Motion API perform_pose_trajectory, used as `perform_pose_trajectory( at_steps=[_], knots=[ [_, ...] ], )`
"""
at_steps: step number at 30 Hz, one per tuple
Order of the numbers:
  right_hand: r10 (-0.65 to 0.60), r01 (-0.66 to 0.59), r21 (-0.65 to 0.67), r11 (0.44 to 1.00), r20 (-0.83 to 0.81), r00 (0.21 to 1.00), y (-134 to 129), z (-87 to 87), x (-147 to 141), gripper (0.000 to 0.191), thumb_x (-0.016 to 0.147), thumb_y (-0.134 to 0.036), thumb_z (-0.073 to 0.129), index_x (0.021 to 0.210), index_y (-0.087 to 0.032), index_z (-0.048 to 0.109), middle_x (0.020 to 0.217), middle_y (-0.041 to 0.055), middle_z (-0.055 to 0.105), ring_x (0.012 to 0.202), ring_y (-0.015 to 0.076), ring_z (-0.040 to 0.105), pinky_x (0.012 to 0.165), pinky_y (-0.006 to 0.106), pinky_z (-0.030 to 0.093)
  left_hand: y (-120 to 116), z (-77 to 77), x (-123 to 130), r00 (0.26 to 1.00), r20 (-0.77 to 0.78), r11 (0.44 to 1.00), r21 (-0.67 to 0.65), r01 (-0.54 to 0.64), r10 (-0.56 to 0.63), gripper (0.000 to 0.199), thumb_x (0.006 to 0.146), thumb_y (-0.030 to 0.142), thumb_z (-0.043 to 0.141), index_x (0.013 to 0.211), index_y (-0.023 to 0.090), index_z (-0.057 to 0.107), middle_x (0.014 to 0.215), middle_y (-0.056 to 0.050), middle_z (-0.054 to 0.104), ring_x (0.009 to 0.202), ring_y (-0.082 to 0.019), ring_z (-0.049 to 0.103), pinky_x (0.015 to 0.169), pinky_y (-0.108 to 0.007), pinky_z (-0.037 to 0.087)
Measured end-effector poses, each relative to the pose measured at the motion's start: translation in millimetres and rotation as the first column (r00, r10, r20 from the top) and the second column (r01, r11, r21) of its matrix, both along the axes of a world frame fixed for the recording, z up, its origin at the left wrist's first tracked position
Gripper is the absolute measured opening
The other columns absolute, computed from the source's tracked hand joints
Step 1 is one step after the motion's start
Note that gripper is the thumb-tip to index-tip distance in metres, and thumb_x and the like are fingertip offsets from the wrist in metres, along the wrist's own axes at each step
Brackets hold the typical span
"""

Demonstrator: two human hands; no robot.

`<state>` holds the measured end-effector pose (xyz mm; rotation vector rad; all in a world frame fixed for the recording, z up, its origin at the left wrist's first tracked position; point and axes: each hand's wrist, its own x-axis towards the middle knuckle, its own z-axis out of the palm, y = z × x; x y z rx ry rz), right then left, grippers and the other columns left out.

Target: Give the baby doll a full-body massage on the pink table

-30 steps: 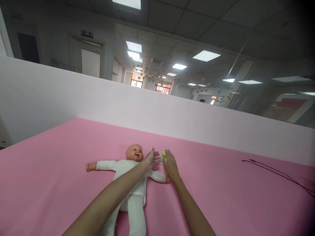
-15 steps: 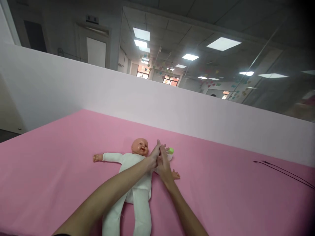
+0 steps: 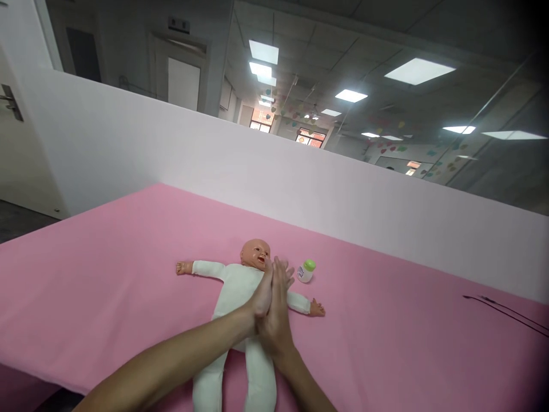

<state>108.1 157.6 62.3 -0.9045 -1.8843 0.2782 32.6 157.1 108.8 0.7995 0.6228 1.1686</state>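
Note:
A baby doll (image 3: 240, 286) with a bald plastic head and a white cloth body lies on its back, arms spread wide. Over its chest, my left hand (image 3: 262, 293) and my right hand (image 3: 278, 303) are pressed palm to palm, fingers stretched out. No object shows between them. Whether either hand touches the doll I cannot tell. Just beyond the fingertips, to the right of the doll's head, stands a small white jar (image 3: 305, 273) with a green lid. Part of the doll's torso and upper left arm is hidden behind my hands.
A pink cloth (image 3: 386, 320) covers the table. Thin black cables (image 3: 506, 312) lie at the right. Behind the table runs a low white wall (image 3: 300, 189) with glass above it. A door with a handle (image 3: 15, 103) is at the far left.
My joined hands have come nearer to me, down over the doll's torso, and lie flatter against each other. The jar, partly covered before, now shows fully. The camera view has shifted slightly.

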Motion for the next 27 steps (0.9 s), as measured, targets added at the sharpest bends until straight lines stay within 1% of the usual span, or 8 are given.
perform_pose_trajectory(
  at_steps=[1, 7, 10, 13, 16, 20, 24, 27],
  knots=[
    [0.003, -0.003, 0.005, 1.0, -0.024, 1.0, 3, 3.3, 2, 0.087, 0.096, -0.076, 0.022, 0.163, -0.022, 0.02, 0.169, 0.0098, 0.021, 0.156, 0.0373, 0.014, 0.124, 0.064, 0.017, -7, -2.4, 0, 1.0, -0.004, 1.0, -0.007, 0.021, -0.021, 0.089, 0.101, 0.058, 0.001, 0.112, 0.013, 0.078, 0.125, -0.017, 0.072, 0.137, -0.018, 0.053, 0.098, -0.026, 0.052],
    [-0.046, 0.033, -0.182, 0.983, -0.069, 0.997, -11, -3.9, -1, 0.067, 0.105, -0.055, 0.021, 0.164, -0.028, 0.006, 0.171, 0.0037, 0.012, 0.157, 0.0288, 0.011, 0.124, 0.06, 0.024, -27, -13.6, -19, 0.998, 0.002, 0.994, 0.091, 0.063, -0.063, 0.08, 0.099, 0.069, 0.007, 0.16, 0.025, 0.036, 0.161, -0.005, 0.041, 0.153, -0.022, 0.024, 0.124, -0.046, 0.024],
    [0.044, -0.042, -0.113, 0.993, 0.012, 0.999, -29, -8.3, -14, 0.074, 0.102, -0.063, 0.026, 0.164, -0.026, 0.011, 0.171, 0.0033, 0.014, 0.157, 0.0324, 0.012, 0.125, 0.062, 0.019, -25, -22.3, -16, 0.995, -0.084, 0.99, 0.14, -0.032, 0.044, 0.074, 0.1, 0.066, 0.025, 0.154, 0.021, 0.048, 0.153, -0.006, 0.05, 0.152, -0.02, 0.028, 0.121, -0.038, 0.034],
    [0.028, -0.027, -0.118, 0.993, 0.013, 1.0, -15, 1.3, -11, 0.071, 0.102, -0.064, 0.025, 0.162, -0.026, 0.025, 0.167, 0.0059, 0.029, 0.155, 0.0321, 0.02, 0.126, 0.06, 0.02, -26, -31.8, -13, 0.989, -0.138, 0.988, 0.148, -0.031, 0.051, 0.081, 0.102, 0.062, 0.013, 0.131, 0.012, 0.069, 0.133, -0.014, 0.068, 0.14, -0.02, 0.051, 0.102, -0.028, 0.053],
    [-0.043, 0.032, -0.235, 0.971, -0.041, 0.998, 20, -1.7, 11, 0.07, 0.103, -0.062, 0.03, 0.161, -0.025, 0.026, 0.165, 0.0084, 0.032, 0.154, 0.0294, 0.026, 0.124, 0.056, 0.027, -18, -41.7, -30, 0.932, -0.329, 0.911, 0.413, -0.003, 0.152, 0.066, 0.104, 0.057, 0.031, 0.148, 0.013, 0.053, 0.154, -0.011, 0.05, 0.147, -0.022, 0.041, 0.12, -0.035, 0.033],
    [-0.127, 0.152, -0.298, 0.943, 0.102, 0.987, 56, -48.4, 43, 0.071, 0.101, -0.06, 0.039, 0.159, -0.02, 0.033, 0.163, 0.0118, 0.035, 0.152, 0.0293, 0.031, 0.124, 0.055, 0.027, 15, -68.7, -72, 0.597, -0.613, 0.688, 0.713, 0.135, 0.518, 0.07, 0.097, 0.05, 0.057, 0.158, 0.019, 0.039, 0.164, -0.011, 0.033, 0.155, -0.028, 0.022, 0.128, -0.049, 0.006],
    [-0.16, 0.256, -0.236, 0.938, 0.361, 0.919, 71, -91.4, 70, 0.062, 0.102, -0.057, 0.034, 0.144, -0.017, 0.056, 0.147, 0.0155, 0.057, 0.139, 0.0324, 0.051, 0.121, 0.058, 0.031, 49, -110.2, -109, 0.281, -0.789, 0.787, 0.598, 0.152, 0.545, 0.064, 0.102, 0.049, 0.041, 0.156, 0.013, 0.039, 0.163, -0.016, 0.033, 0.153, -0.032, 0.027, 0.125, -0.054, 0.02],
    [-0.329, 0.422, -0.114, 0.899, 0.459, 0.825, 77, -98.7, 90, 0.064, 0.101, -0.06, 0.034, 0.132, -0.014, 0.067, 0.137, 0.0201, 0.065, 0.133, 0.0377, 0.056, 0.119, 0.061, 0.031, 60, -131.5, -134, 0.084, -0.779, 0.759, 0.625, 0.184, 0.621, 0.059, 0.102, 0.049, 0.043, 0.148, 0.013, 0.051, 0.155, -0.018, 0.047, 0.148, -0.033, 0.037, 0.125, -0.055, 0.016]
  ],
)
